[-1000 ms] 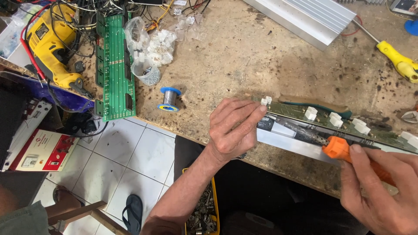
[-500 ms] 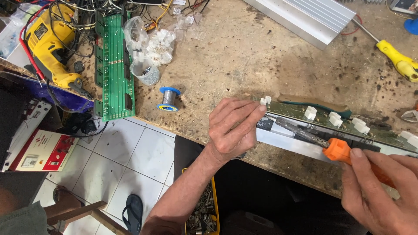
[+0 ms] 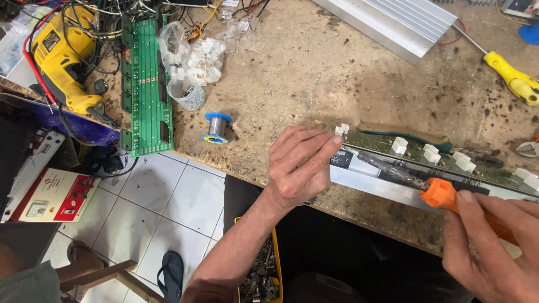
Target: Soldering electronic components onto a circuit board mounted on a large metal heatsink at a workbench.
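My left hand (image 3: pixel 297 165) rests palm down on the left end of a long circuit board (image 3: pixel 443 163) with white connectors, fingertips by the end connector (image 3: pixel 341 129). A metal strip (image 3: pixel 370 182) lies along the board's near side. My right hand (image 3: pixel 494 241) grips a soldering iron with an orange handle (image 3: pixel 441 193); its dark shaft (image 3: pixel 387 169) points left over the board, toward my left hand.
A solder spool (image 3: pixel 217 127) sits left of my hand. A green circuit board (image 3: pixel 145 84), a yellow drill (image 3: pixel 62 62), a bag of white connectors (image 3: pixel 193 62), a ribbed aluminium heatsink (image 3: pixel 398 22) and a yellow screwdriver (image 3: pixel 514 81) lie on the worn bench. Tiled floor below left.
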